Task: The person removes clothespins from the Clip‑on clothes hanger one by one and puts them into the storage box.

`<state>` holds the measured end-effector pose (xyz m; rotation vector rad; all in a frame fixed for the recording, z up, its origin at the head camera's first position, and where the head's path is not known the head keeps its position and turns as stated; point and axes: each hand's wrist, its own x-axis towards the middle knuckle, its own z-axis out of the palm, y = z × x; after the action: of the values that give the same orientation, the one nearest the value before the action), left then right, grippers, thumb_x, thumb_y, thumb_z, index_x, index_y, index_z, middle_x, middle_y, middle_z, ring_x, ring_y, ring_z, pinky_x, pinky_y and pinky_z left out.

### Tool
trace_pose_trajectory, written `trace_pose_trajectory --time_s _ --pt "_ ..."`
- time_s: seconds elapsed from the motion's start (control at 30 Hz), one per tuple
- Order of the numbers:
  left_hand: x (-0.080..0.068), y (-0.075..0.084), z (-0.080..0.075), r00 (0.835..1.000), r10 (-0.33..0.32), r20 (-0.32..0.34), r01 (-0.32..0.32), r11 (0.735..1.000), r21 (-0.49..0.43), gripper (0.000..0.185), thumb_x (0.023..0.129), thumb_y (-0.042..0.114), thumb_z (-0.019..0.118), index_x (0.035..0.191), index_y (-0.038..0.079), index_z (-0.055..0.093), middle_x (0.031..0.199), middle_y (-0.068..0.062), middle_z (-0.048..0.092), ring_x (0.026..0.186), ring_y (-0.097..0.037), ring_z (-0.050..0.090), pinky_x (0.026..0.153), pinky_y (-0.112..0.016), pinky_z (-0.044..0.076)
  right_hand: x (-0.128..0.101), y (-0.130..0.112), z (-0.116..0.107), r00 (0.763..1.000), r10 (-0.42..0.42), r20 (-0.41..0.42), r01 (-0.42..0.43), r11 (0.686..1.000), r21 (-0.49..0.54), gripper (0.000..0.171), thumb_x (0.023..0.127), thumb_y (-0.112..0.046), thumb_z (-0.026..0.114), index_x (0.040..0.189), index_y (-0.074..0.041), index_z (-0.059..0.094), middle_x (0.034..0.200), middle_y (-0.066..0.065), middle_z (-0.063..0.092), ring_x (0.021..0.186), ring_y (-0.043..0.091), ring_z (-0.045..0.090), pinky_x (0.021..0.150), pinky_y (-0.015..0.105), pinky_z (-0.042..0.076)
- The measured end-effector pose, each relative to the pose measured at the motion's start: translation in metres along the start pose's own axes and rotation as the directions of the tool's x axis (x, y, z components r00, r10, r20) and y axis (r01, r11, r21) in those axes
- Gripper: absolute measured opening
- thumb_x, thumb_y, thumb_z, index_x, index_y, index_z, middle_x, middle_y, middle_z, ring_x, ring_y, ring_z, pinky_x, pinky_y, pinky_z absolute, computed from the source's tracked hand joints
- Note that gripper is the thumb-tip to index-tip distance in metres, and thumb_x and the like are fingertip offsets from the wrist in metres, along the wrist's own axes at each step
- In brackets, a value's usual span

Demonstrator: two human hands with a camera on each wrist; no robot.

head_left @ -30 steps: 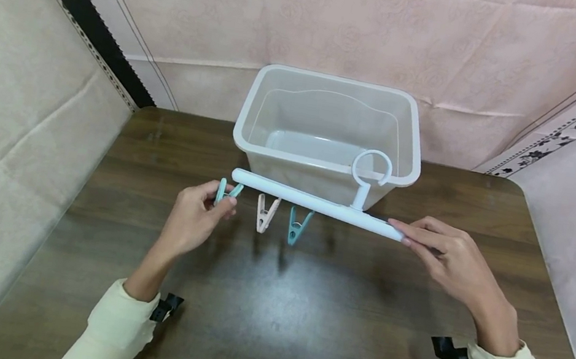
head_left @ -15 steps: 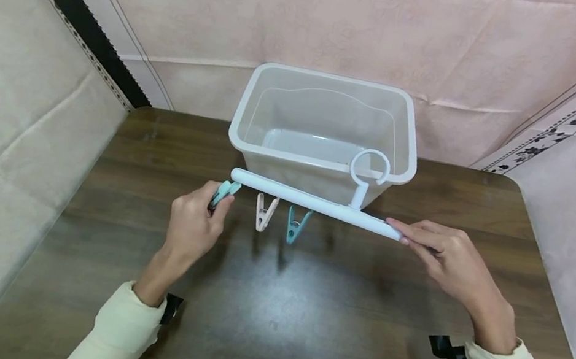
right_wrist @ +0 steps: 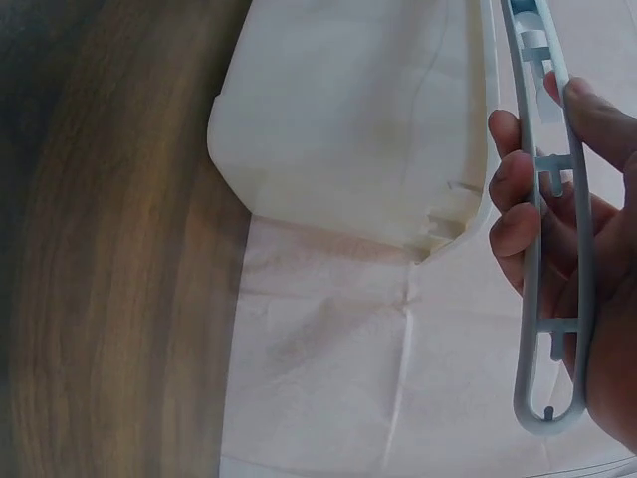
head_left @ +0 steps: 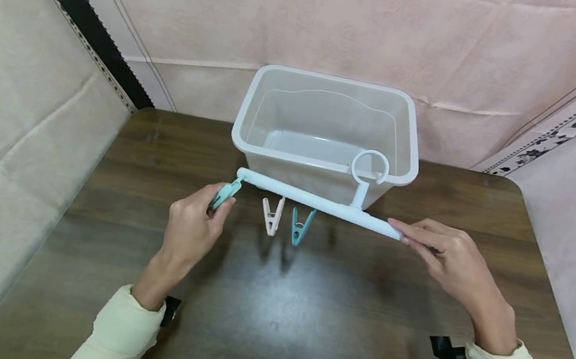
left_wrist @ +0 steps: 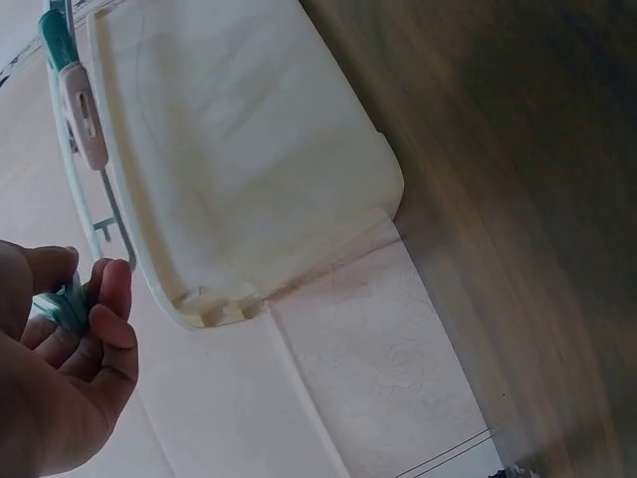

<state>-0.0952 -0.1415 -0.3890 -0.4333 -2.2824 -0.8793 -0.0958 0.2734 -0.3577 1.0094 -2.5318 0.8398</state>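
Observation:
My right hand (head_left: 440,246) holds the right end of a pale blue clip hanger (head_left: 313,199) with a round hook, its fingers and thumb around the frame in the right wrist view. A pink clothespin (head_left: 272,217) and a teal clothespin (head_left: 300,227) hang from the bar's underside. Between thumb and fingers of my left hand (head_left: 192,221) is a light teal clothespin (head_left: 224,195), its tip right at the bar's left end. In the left wrist view the fingers partly hide this clothespin (left_wrist: 68,304).
Behind the hanger stands a whitish plastic bin (head_left: 321,181) near the back of the dark wooden table (head_left: 271,326). The hanger's hook overlaps its front rim in the head view. Pale patterned cloth (head_left: 344,26) hangs behind and at both sides.
The left hand has turned and squeezed its clothespin, whose spread legs now lie together. Its tip has come to the bar's end. The bar's left end shifted slightly right, and the hanging clothespins swung.

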Motion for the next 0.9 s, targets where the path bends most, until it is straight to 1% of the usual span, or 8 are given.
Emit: trace_pose_trajectory --time_s 0.07,0.13,0.3,0.5,0.6,0.7,0.8,0.9 --pt "0.001 0.001 0.0 1.0 -0.006 0.001 0.006 1.0 -0.017 0.023 0.086 -0.001 0.077 0.106 -0.009 0.068 0.078 -0.015 0.065 0.056 -0.019 0.054 0.049 -0.036 0.047 -0.001 0.001 0.0 1.0 -0.004 0.001 0.004 1.0 0.0 0.055 0.076 0.012 0.079 0.124 -0.015 0.074 0.093 -0.009 0.069 0.068 0.002 0.052 0.059 0.015 0.038" --pt "0.002 0.001 0.001 1.0 -0.013 -0.01 0.012 1.0 -0.027 0.026 0.086 -0.001 0.077 0.108 -0.008 0.066 0.08 -0.016 0.066 0.056 -0.02 0.055 0.05 -0.036 0.048 -0.002 0.002 0.0 1.0 -0.008 0.002 0.008 1.0 0.007 0.054 0.076 0.012 0.078 0.124 -0.014 0.073 0.093 -0.007 0.07 0.068 0.002 0.052 0.059 0.015 0.038" --pt "0.009 0.003 0.0 1.0 -0.011 -0.024 0.01 0.999 -0.034 0.028 0.086 0.0 0.077 0.107 -0.007 0.06 0.078 -0.014 0.064 0.056 -0.021 0.056 0.05 -0.037 0.048 -0.002 0.004 0.001 1.0 -0.012 -0.006 0.012 1.0 0.013 0.054 0.076 0.012 0.079 0.123 -0.014 0.074 0.093 -0.009 0.069 0.066 0.001 0.05 0.058 0.015 0.038" --pt "0.019 0.005 -0.003 1.0 0.011 -0.005 -0.011 1.0 -0.029 0.026 0.086 0.002 0.079 0.102 -0.008 0.061 0.074 -0.014 0.06 0.056 -0.021 0.052 0.05 -0.035 0.045 -0.003 0.005 0.004 1.0 -0.021 -0.013 0.021 1.0 0.019 0.054 0.075 0.011 0.08 0.122 -0.015 0.075 0.094 -0.011 0.068 0.065 0.001 0.049 0.057 0.015 0.038" --pt "0.024 0.004 -0.004 1.0 0.004 0.003 -0.004 1.0 -0.02 0.025 0.085 0.003 0.08 0.1 -0.009 0.063 0.075 -0.014 0.06 0.058 -0.021 0.052 0.051 -0.034 0.045 -0.004 0.004 0.006 1.0 -0.027 -0.013 0.028 0.999 0.029 0.054 0.075 0.011 0.079 0.122 -0.014 0.074 0.095 -0.011 0.068 0.065 0.001 0.05 0.057 0.015 0.038" --pt "0.032 0.003 -0.007 1.0 -0.014 0.011 0.014 1.0 -0.011 0.024 0.085 0.004 0.081 0.099 -0.009 0.066 0.078 -0.015 0.061 0.06 -0.022 0.052 0.053 -0.034 0.045 -0.005 0.003 0.005 1.0 -0.023 -0.011 0.023 0.999 0.032 0.055 0.075 0.011 0.079 0.123 -0.015 0.074 0.096 -0.011 0.068 0.066 0.0 0.05 0.057 0.015 0.038" --pt "0.044 0.002 -0.009 0.999 -0.025 0.02 0.025 1.0 -0.003 0.023 0.084 0.004 0.081 0.097 -0.008 0.068 0.08 -0.015 0.062 0.063 -0.024 0.051 0.055 -0.035 0.043 -0.005 0.0 0.004 1.0 -0.013 -0.001 0.013 0.999 0.039 0.055 0.075 0.011 0.079 0.123 -0.015 0.074 0.097 -0.012 0.068 0.067 0.0 0.051 0.059 0.015 0.038" --pt "0.056 0.002 -0.011 0.999 -0.018 0.041 0.018 1.0 -0.006 0.022 0.084 0.005 0.081 0.097 -0.007 0.069 0.08 -0.015 0.062 0.065 -0.025 0.05 0.057 -0.036 0.041 -0.005 -0.003 0.003 1.0 -0.009 0.007 0.008 0.999 0.045 0.055 0.074 0.011 0.08 0.123 -0.015 0.074 0.098 -0.013 0.068 0.069 0.0 0.053 0.06 0.014 0.039"
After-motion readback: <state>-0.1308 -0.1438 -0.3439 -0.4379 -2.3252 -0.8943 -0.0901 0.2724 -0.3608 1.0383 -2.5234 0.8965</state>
